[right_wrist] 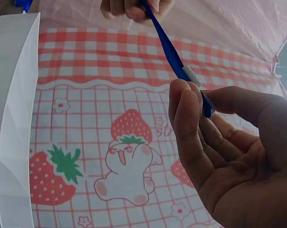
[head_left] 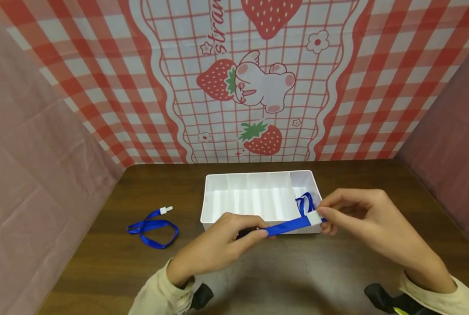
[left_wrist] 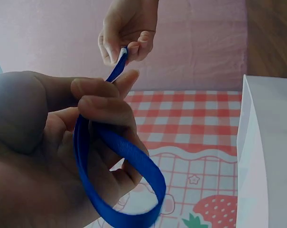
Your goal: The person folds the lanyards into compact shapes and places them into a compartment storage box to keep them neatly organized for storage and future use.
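Observation:
A blue lanyard [head_left: 287, 226] with a white plastic clasp [head_left: 314, 218] is stretched between both hands, over the front edge of a white divided tray [head_left: 237, 181]. My left hand [head_left: 226, 240] pinches the strap between thumb and fingers. In the left wrist view, a loop of the strap [left_wrist: 155, 178] hangs out of that palm. At the clasp end, my right hand [head_left: 368, 223] pinches the lanyard with thumb and fingertips. The right wrist view shows the white clasp [right_wrist: 191, 76] just beyond those fingertips, with a short end of strap curling past them.
Another blue lanyard [head_left: 305, 203] lies coiled in the tray's rightmost compartment. To the left on the brown table [head_left: 112, 262], a further blue lanyard [head_left: 159, 224] with a white clip lies loosely looped. Behind the tray hangs a red checked strawberry cloth [head_left: 132, 87].

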Demonstrator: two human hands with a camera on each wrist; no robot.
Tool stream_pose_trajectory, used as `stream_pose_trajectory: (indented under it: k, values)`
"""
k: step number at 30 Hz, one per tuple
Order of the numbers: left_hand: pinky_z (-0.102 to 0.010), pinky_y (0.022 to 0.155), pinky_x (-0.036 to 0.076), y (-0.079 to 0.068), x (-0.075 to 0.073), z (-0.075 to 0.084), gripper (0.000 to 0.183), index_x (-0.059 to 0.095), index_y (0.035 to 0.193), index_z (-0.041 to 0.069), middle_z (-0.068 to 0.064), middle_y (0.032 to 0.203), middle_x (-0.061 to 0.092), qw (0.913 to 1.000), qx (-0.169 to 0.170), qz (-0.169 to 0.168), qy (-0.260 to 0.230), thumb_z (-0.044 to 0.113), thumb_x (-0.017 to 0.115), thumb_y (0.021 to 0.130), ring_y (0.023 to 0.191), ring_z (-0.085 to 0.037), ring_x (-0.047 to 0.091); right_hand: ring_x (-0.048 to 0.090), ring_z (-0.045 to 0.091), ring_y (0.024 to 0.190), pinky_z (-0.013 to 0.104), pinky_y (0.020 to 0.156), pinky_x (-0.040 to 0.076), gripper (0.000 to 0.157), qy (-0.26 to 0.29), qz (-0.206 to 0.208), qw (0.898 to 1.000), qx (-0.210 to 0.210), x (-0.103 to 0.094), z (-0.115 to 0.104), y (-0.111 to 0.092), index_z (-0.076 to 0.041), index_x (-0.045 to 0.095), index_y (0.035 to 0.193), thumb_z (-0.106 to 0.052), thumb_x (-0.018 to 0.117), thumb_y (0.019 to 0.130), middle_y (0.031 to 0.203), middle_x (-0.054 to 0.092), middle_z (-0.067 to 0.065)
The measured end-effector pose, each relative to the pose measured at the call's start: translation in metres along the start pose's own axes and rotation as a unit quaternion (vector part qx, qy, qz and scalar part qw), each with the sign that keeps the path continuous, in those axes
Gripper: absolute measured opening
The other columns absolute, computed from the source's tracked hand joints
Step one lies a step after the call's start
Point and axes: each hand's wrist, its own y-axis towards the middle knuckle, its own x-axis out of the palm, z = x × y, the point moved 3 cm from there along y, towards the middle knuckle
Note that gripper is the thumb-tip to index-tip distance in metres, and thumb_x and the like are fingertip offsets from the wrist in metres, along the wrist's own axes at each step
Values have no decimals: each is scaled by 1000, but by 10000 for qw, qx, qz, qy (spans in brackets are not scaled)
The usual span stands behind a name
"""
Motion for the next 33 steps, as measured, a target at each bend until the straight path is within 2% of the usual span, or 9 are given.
stream_pose_trajectory:
  k: [5, 11, 17, 20, 28, 31, 33]
  values:
    - [-18, 56, 36, -2, -1, -1, 19, 66, 96, 15, 11, 66, 40, 9998, -57, -200, -32, 22, 52, 105, 58, 1, 38, 66, 14, 60, 26, 55, 54, 18, -212, 120, 9996, 145, -7, 4, -1, -18, 72, 95, -1, 68, 93, 72, 69, -5]
    - [-19, 58, 41, -3, -1, 0, 23, 71, 107, 12, 12, 66, 43, 9995, 18, -300, 119, 22, 50, 106, 59, 2, 41, 66, 15, 61, 25, 56, 54, 18, -408, 296, 9985, 201, -18, 9, -3, -18, 73, 94, 0, 68, 92, 72, 70, -4]
    - [-19, 57, 41, -5, -4, 1, 25, 63, 91, 16, 11, 61, 42, 9995, 90, -287, 21, 24, 46, 108, 54, 1, 42, 65, 15, 61, 24, 55, 53, 15, -535, 352, 9974, 338, -24, 15, -3, -17, 72, 93, -2, 69, 92, 72, 70, -3]
    - [-18, 55, 38, -7, -8, 0, 25, 62, 90, 18, 11, 60, 42, 9995, 19, -269, -175, 26, 46, 107, 52, 0, 40, 65, 15, 61, 24, 54, 53, 14, -558, 350, 9970, 406, -26, 18, -2, -17, 72, 92, -4, 69, 93, 72, 70, -3]
    - [-21, 54, 37, -14, -23, 2, 22, 66, 102, 17, 9, 59, 44, 9986, -141, -179, -467, 26, 47, 107, 52, -3, 40, 65, 16, 59, 25, 54, 53, 12, -442, 353, 9975, 413, -34, 24, -2, -13, 72, 93, -1, 67, 93, 71, 70, 0]
    - [-22, 52, 38, -16, -28, 3, 20, 66, 115, 19, 8, 58, 47, 9981, -220, -38, -574, 24, 49, 107, 51, -5, 43, 65, 17, 59, 26, 54, 54, 12, -383, 309, 9980, 392, -36, 25, -3, -12, 71, 94, 0, 66, 94, 71, 70, 1]
    - [-24, 49, 38, -17, -30, 5, 22, 64, 122, 22, 6, 59, 49, 9964, -197, 36, -821, 23, 49, 106, 51, -7, 45, 65, 17, 59, 26, 54, 54, 12, -363, 276, 9982, 400, -37, 26, -3, -11, 71, 95, -1, 66, 94, 71, 70, 1]
